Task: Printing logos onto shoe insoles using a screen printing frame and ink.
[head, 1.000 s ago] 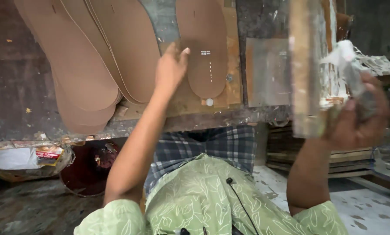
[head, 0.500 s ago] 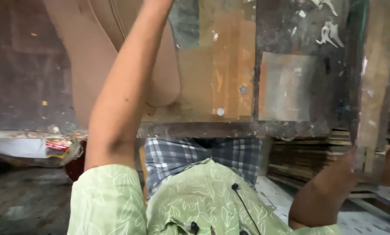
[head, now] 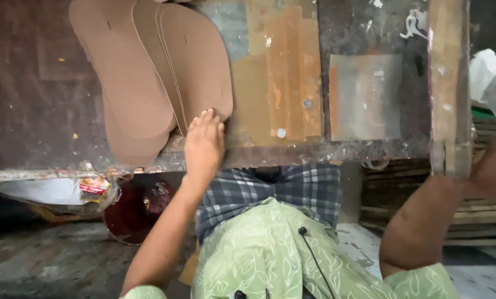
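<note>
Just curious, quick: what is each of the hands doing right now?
Left hand: open, flat on the tan sole-shaped cardboard cutouts.
Right hand: mostly out of view; cannot tell.

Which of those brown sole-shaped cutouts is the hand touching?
The rightmost cutout: the left hand rests on its lower end, while the others lie fanned out farther left.

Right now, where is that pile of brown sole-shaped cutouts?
In the head view, the brown sole cutouts lie fanned on the upper left of the worn workbench, reaching its near edge. The left hand rests on the rightmost one's lower end.
</note>
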